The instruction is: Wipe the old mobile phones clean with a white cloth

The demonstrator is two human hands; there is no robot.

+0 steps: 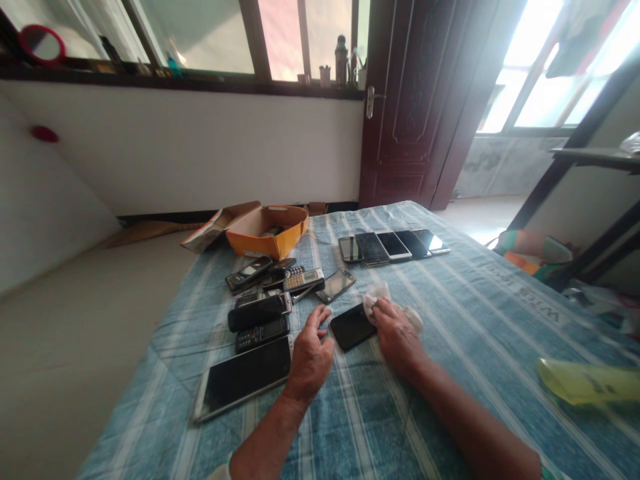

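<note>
A black smartphone lies flat on the striped blue cloth between my hands. My right hand presses a crumpled white tissue against the phone's right end, its fingers closed over the tissue. Just left of the phone is my left hand, holding nothing, its fingers loosely bent and apart. Beside that hand lies a large white-framed tablet, its right end partly covered by the hand. Beyond it, several old keypad phones are piled together. A grey touchscreen phone rests just past my left fingertips.
Several smartphones lie side by side toward the back. An opened orange cardboard box stands at the back left with something dark inside. At the right edge is a yellow translucent packet. A dark red door stands behind.
</note>
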